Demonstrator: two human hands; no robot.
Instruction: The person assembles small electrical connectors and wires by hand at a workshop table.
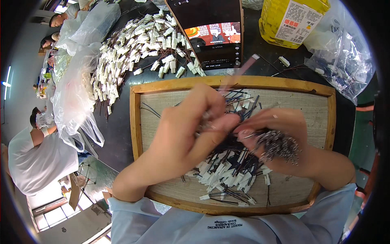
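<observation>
My left hand [178, 134] is pinched closed over the middle of a wood-framed tray [300, 83]. Small pale pieces show between its fingers, too smeared to name. A blurred reddish strip with a pale tip [254, 57] rises beyond this hand; I cannot tell which hand it belongs to. Close by on the right, my right hand [284, 120] is wrapped round a bundle of thin wires [278, 147], whose many silvery metal ends point toward me. Beneath both hands lies a heap of dark wires with white plastic connectors [225, 173], partly covered by them.
A large pile of white-connector wires [140, 44] lies beyond the tray at left, beside clear plastic bags [77, 81]. A phone [211, 36] playing a cartoon leans behind the tray. At right are a yellow-liquid jug [280, 24] and another plastic bag [345, 61]. People sit at far left.
</observation>
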